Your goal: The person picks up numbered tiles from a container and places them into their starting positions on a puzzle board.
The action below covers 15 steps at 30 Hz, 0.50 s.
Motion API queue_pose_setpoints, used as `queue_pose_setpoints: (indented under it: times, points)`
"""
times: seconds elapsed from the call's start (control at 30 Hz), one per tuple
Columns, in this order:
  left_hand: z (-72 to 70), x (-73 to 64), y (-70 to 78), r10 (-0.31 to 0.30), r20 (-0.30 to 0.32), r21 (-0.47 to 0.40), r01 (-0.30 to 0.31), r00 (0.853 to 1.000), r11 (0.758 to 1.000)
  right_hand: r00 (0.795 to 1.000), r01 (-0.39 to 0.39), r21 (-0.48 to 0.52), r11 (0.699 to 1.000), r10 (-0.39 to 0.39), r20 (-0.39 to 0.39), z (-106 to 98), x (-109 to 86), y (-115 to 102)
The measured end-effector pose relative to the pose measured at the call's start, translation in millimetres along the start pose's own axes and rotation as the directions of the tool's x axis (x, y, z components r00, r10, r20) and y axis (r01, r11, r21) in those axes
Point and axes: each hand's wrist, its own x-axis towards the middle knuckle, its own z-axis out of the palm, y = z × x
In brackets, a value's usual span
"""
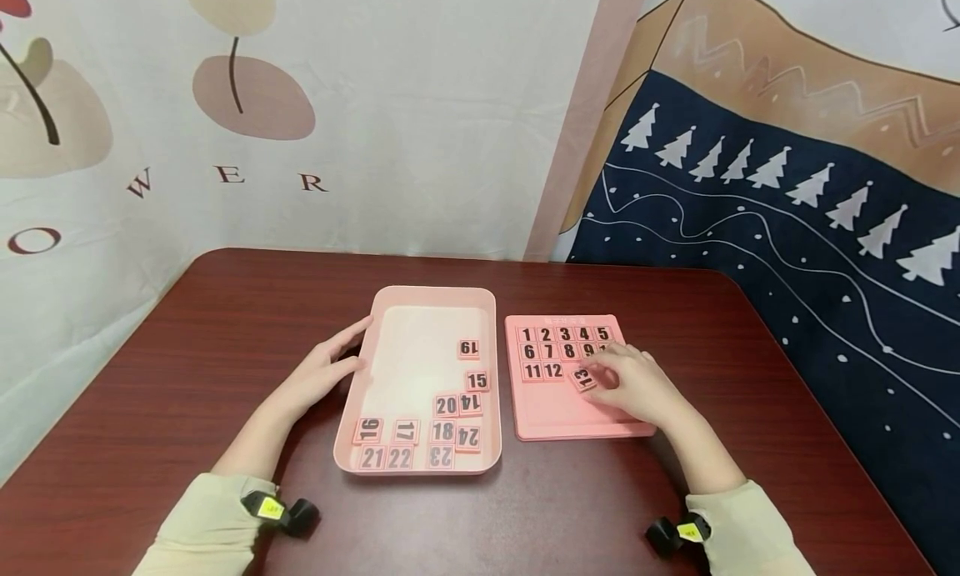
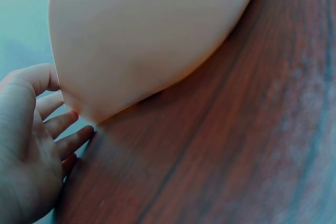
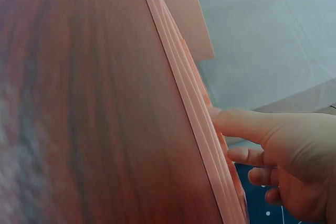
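Observation:
In the head view my right hand [image 1: 633,383] pinches the number tile 13 [image 1: 582,379], which sits turned over the pink number board [image 1: 555,413]. Tiles 1 to 9, 11 and 12 [image 1: 552,371] stand in rows on the board, and the hand hides part of the second row's right end. My left hand [image 1: 318,378] rests its extended fingers and thumb against the left side of the pink tray [image 1: 360,384]. In the left wrist view the fingertips [image 2: 84,135] touch the tray's wall [image 2: 142,40]. The right wrist view shows the board [image 3: 181,98] edge-on beside my thumb and fingers.
Loose tiles lie in the tray at varied angles, among them 19 [image 1: 468,348], 15 [image 1: 477,381] and 16 [image 1: 367,430]. Tray and board stand side by side on a dark wooden table [image 1: 570,509]. A printed cloth [image 1: 420,142] hangs behind.

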Motion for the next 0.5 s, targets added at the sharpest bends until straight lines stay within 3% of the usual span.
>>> queue_pose_setpoints:
  times: [0.3, 0.5]
  points:
    - [-0.2, 0.4, -0.9, -0.015, -0.003, 0.002, 0.015, 1.000, 1.000, 1.000, 0.004, -0.059, 0.998, -0.005, -0.027, -2.8, -0.7, -0.7]
    - [0.0, 0.2, -1.3, -0.014, -0.001, -0.006, 0.014, 1.000, 1.000, 0.998, -0.054, -0.065, 0.996, 0.053, -0.019, -2.2, -1.7, -6.3]
